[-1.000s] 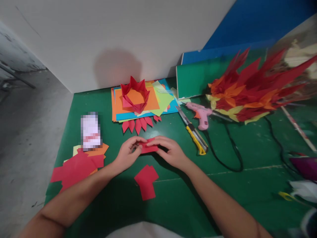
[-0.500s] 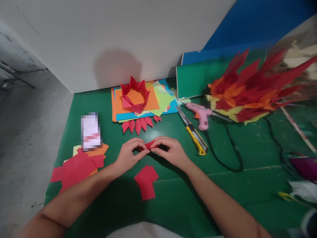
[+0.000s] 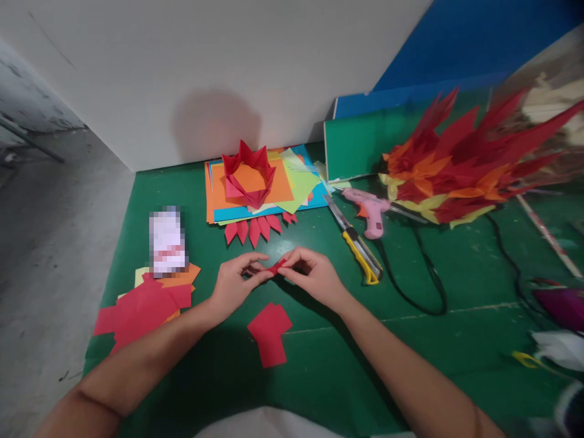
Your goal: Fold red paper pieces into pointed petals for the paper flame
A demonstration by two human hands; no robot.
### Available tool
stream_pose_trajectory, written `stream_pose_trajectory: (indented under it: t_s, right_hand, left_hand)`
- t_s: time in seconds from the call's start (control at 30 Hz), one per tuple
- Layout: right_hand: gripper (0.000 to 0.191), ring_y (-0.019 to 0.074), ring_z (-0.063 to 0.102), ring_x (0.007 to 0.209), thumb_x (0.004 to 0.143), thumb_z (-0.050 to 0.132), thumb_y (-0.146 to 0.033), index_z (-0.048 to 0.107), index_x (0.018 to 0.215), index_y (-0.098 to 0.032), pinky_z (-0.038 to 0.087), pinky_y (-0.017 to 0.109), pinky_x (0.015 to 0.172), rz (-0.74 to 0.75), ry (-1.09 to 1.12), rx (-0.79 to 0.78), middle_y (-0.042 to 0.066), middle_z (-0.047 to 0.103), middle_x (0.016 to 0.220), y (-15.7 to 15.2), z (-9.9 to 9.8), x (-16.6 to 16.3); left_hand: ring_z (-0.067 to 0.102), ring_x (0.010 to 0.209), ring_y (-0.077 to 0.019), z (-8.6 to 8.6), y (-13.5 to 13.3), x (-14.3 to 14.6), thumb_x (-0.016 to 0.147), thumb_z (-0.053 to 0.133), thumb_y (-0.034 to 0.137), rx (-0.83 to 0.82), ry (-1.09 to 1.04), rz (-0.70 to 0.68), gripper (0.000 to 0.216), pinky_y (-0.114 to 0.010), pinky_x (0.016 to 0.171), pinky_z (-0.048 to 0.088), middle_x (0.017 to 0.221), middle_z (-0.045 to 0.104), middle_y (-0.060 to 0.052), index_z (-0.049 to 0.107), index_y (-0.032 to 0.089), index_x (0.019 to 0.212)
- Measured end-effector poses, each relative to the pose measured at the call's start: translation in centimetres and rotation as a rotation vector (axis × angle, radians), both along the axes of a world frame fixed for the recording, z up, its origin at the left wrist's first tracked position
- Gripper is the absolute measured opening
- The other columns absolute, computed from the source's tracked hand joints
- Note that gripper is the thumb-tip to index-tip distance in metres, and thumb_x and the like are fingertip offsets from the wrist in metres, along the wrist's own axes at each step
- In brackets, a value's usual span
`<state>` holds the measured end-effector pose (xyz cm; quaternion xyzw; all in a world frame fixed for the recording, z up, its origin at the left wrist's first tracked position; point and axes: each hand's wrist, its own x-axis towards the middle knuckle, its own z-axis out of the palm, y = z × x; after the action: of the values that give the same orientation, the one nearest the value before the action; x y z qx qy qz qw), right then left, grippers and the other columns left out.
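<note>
Over the middle of the green table, a small folded piece of red paper [image 3: 277,266] is held between my two hands. My right hand [image 3: 314,274] pinches its right end between thumb and fingertips. At the left end, the thumb of my left hand [image 3: 238,283] presses on it, while the index finger is raised off it; the other fingers are partly hidden. Flat red paper pieces [image 3: 270,337] lie just below the hands. Above them, a row of pointed red folded petals [image 3: 253,230] rests along the edge of a stack of coloured paper [image 3: 292,188].
A red folded-paper ring [image 3: 250,193] sits on the stack. To the right lie a yellow utility knife [image 3: 360,255], a pink glue gun [image 3: 371,210] with a black cord, and a red-orange paper flame shape [image 3: 456,164]. Leftward are a blurred-out phone-like object [image 3: 168,242] and red sheets [image 3: 146,310].
The index finger of my left hand has lifted off the red paper. My right hand has shifted slightly up and left, and the paper is tilted a little more.
</note>
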<state>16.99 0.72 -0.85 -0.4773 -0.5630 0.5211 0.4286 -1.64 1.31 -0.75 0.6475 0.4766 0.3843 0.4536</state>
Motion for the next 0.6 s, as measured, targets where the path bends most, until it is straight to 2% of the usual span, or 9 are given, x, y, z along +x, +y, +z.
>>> stream_pose_trajectory:
  t_s: [0.1, 0.23, 0.37, 0.6]
  right_hand:
    - [0.017, 0.0132, 0.06, 0.069, 0.072, 0.069, -0.028, 0.055, 0.075, -0.02, 0.049, 0.027, 0.064, -0.003, 0.031, -0.018, 0.001, 0.062, 0.075, 0.08, -0.04, 0.0]
    - [0.027, 0.012, 0.059, 0.067, 0.072, 0.068, -0.028, 0.057, 0.096, -0.021, 0.049, 0.026, 0.062, 0.02, 0.064, -0.064, -0.001, 0.063, 0.076, 0.22, -0.09, 0.0]
    - [0.015, 0.0135, 0.061, 0.069, 0.075, 0.066, -0.032, 0.065, 0.082, -0.019, 0.05, 0.027, 0.066, 0.034, -0.024, -0.081, 0.002, 0.067, 0.077, 0.28, 0.17, 0.09]
    - [0.015, 0.0146, 0.062, 0.064, 0.074, 0.067, -0.034, 0.068, 0.075, -0.019, 0.049, 0.027, 0.061, -0.023, -0.095, -0.059, 0.002, 0.068, 0.07, 0.19, 0.29, 0.13]
  left_hand:
    - [0.067, 0.064, -0.0123, 0.06, 0.02, -0.04, 0.077, 0.071, 0.024, 0.06, 0.053, -0.009, 0.013, -0.02, 0.061, 0.054, 0.075, 0.073, -0.002, 0.071, 0.018, 0.088]
    - [0.066, 0.069, -0.0126, 0.3, 0.14, -0.1, 0.077, 0.07, 0.019, 0.187, 0.117, -0.045, 0.006, -0.02, 0.065, 0.052, 0.078, 0.073, -0.001, 0.073, 0.02, 0.083]
    - [0.065, 0.067, -0.0114, 0.19, 0.22, -0.15, 0.079, 0.069, 0.018, 0.227, 0.094, -0.063, 0.006, -0.019, 0.063, 0.051, 0.076, 0.072, -0.001, 0.074, 0.02, 0.082]
    - [0.065, 0.07, -0.0117, -0.02, 0.35, -0.14, 0.082, 0.065, 0.023, 0.241, 0.077, -0.071, 0.008, -0.02, 0.064, 0.052, 0.077, 0.071, -0.002, 0.073, 0.021, 0.082]
